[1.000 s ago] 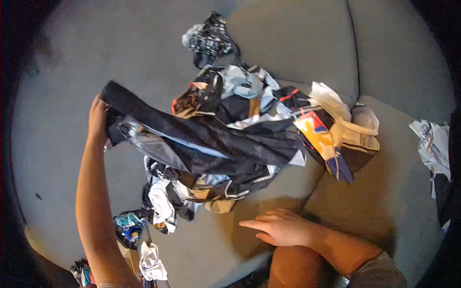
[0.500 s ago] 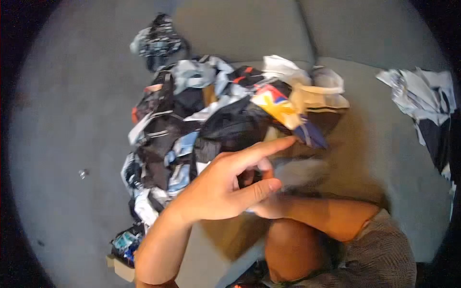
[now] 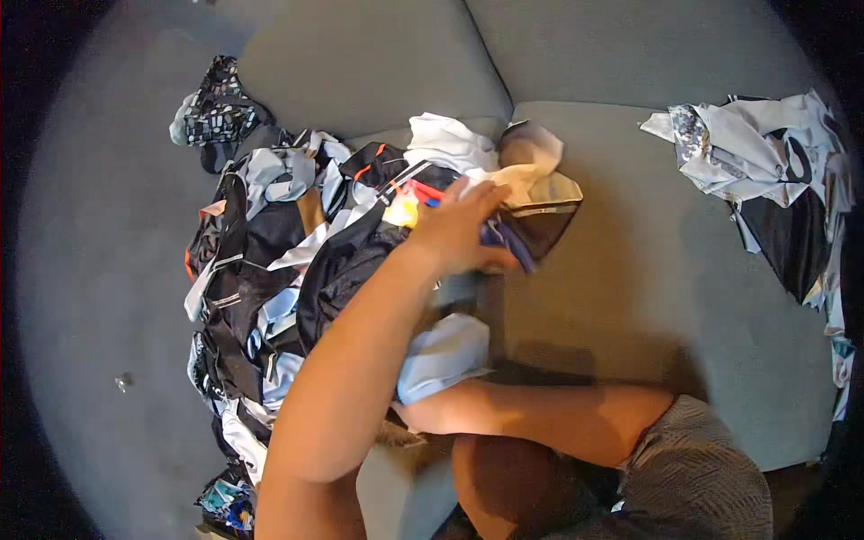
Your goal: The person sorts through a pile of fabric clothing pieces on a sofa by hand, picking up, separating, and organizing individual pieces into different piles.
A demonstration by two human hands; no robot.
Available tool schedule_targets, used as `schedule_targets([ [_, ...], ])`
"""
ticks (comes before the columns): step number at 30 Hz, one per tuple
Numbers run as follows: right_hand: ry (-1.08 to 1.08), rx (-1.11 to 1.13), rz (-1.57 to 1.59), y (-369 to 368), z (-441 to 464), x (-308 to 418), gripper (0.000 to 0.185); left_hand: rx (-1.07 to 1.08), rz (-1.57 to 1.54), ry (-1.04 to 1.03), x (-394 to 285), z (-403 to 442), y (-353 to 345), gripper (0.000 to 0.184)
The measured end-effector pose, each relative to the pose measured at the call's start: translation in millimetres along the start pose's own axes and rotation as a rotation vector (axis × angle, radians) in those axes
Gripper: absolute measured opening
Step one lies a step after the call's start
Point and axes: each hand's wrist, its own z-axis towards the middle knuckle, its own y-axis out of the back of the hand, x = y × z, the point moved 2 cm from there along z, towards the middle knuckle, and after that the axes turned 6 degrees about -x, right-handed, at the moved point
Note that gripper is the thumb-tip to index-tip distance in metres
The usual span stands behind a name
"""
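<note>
My left hand [image 3: 463, 229] reaches over the pile with its thumb apart from the fingers. It is open and slightly blurred. It covers part of a multicoloured cloth; a yellow and red part [image 3: 407, 205] shows to its left, and a dark blue end [image 3: 511, 243] by the thumb. Just beyond the fingertips lies a beige, white and dark brown garment [image 3: 540, 189]. Low in front of me, my right hand [image 3: 430, 414] is closed at the lower edge of a light blue and white cloth [image 3: 447, 358]. Its fingers are mostly hidden.
A large heap of black, white and blue garments [image 3: 261, 234] spreads over the grey sofa [image 3: 612, 270]. A patterned dark cloth [image 3: 220, 108] lies at the far left. More grey-white and black garments [image 3: 765, 162] hang at the right edge. A filled box [image 3: 225, 504] stands lower left.
My left hand has moved forward from above my right forearm onto the multicoloured cloth. The light blue and white cloth now shows above my right hand. The whole view has shifted.
</note>
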Motion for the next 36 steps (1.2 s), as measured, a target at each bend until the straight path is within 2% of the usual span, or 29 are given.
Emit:
schedule_targets([
  [2, -0.004, -0.012, -0.064, 11.9, -2.2, 13.7, 0.039, 0.048, 0.204, -0.023, 32.3, 19.8, -1.2, 0.069],
  [3, -0.005, -0.019, -0.097, 18.0, -4.6, 19.2, 0.038, 0.044, 0.205, -0.033, 41.9, 20.5, 1.1, 0.069],
  [5, -0.004, -0.017, -0.171, 29.7, -8.3, 29.9, 0.036, 0.021, 0.198, 0.251, 68.2, 16.1, 10.4, 0.050],
  [6, -0.003, -0.011, -0.206, 37.1, -6.0, 37.5, 0.035, -0.088, 0.087, 0.326, 83.0, 12.7, 31.5, 0.042],
  [7, -0.001, -0.004, -0.239, 39.2, -10.4, 41.4, 0.034, -0.113, 0.060, 0.538, 102.1, 11.1, 52.8, 0.040],
  [8, 0.003, 0.002, -0.271, 43.3, -7.5, 51.8, 0.034, -0.193, -0.054, 0.634, 124.6, 6.8, 78.7, 0.039],
  [9, 0.008, 0.005, -0.303, 49.9, -6.8, 59.3, 0.034, -0.421, 0.061, 0.469, 187.4, -3.9, 82.2, 0.034],
  [10, 0.013, 0.006, -0.338, 57.6, -7.4, 65.2, 0.034, -0.440, 0.023, 0.687, 183.2, -12.1, 119.2, 0.028],
  [11, 0.014, 0.006, -0.340, 46.4, -3.1, 56.4, 0.034, -0.443, 0.023, 0.687, 174.6, -9.0, 124.2, 0.028],
  [15, 0.345, -0.432, -0.307, -54.1, 22.6, -13.5, 0.042, -0.673, -0.323, 0.743, 250.3, -39.2, 219.3, 0.024],
  [18, 0.392, -0.329, -0.143, -30.0, 14.1, 4.0, 0.044, -0.861, -0.579, 0.778, 252.6, -53.8, 256.4, 0.026],
  [20, 0.429, -0.233, 0.023, -15.7, 12.3, 16.9, 0.046, -0.987, -0.746, 0.785, 223.7, -50.2, 262.9, 0.029],
  [21, 0.437, -0.231, 0.022, -14.8, 14.8, 18.8, 0.046, -0.696, -0.746, 0.894, 240.8, -56.6, 252.0, 0.034],
  [22, 0.442, -0.253, 0.088, -12.9, 17.4, 19.2, 0.045, -0.701, -0.743, 0.894, 233.4, -57.8, 244.1, 0.034],
  [24, 0.445, -0.297, 0.224, -10.7, 21.3, 17.1, 0.042, -0.028, -0.600, 0.586, 179.0, -51.7, 199.3, 0.047],
  [25, 0.443, -0.321, 0.291, -10.1, 22.5, 15.2, 0.041, -0.016, -0.412, 0.555, 148.8, -61.6, 178.8, 0.051],
  [26, 0.442, -0.319, 0.289, -11.3, 23.1, 13.0, 0.041, 0.164, -0.533, 0.580, 115.3, -68.6, 172.0, 0.054],
  [27, 0.338, -0.362, 0.586, -11.5, 24.5, 7.4, 0.041, 0.162, -0.536, 0.502, 77.3, -75.7, 166.8, 0.058],
  [29, 0.109, -0.428, 1.173, -15.2, 25.8, -4.2, 0.043, 0.198, -0.751, 0.526, 42.8, -104.1, 153.9, 0.060],
  [30, -0.012, -0.452, 1.464, -15.4, 27.2, -6.9, 0.044, 0.107, -0.928, 0.537, 38.0, -127.2, 138.2, 0.064],
  [32, -0.020, -0.941, 1.461, 20.3, 20.4, -2.8, 0.042, -0.234, -0.492, 0.304, 10.9, -159.4, 131.4, 0.062],
  [33, -0.008, -0.928, 1.467, 38.5, 16.3, -3.4, 0.042, -0.299, -0.215, 0.204, 1.2, -183.7, 127.8, 0.055],
  [35, 0.437, -0.746, 1.986, 89.0, 3.1, -13.9, 0.032, -0.470, -0.199, 0.370, -34.3, -238.7, 109.9, 0.043],
  [36, 0.440, -0.900, 2.261, 115.8, -12.3, -25.8, 0.032, -0.604, -0.267, 0.484, -52.3, -266.4, 93.8, 0.040],
])
